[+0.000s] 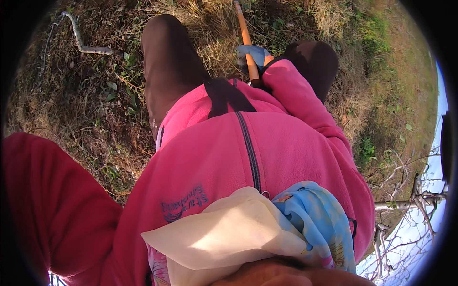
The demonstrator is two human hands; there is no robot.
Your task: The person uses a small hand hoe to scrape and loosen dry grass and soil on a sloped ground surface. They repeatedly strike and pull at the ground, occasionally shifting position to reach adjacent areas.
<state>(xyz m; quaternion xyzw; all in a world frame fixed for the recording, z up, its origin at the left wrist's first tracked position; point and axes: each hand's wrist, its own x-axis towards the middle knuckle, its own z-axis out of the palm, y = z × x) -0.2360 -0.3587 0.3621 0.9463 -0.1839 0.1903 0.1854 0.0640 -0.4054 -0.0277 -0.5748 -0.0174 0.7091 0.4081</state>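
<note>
A grey-blue work glove covers my right hand, which is wrapped around a long orange pole. Its far end runs out past the top of the view. The near end stops at a dark part by the hem of my pink fleece jacket, and what lies beyond is hidden. Both bent knees are in sight, my right knee beside the gloved hand. My left hand is out of view; only the left sleeve shows, reaching off to the left. A black strap hangs at my waist.
Dry grass and leafy weeds cover the ground before me. A crooked bare branch lies at the upper left. Leafless branches stand on the right against the sky. A cream and blue scarf hangs below my chin.
</note>
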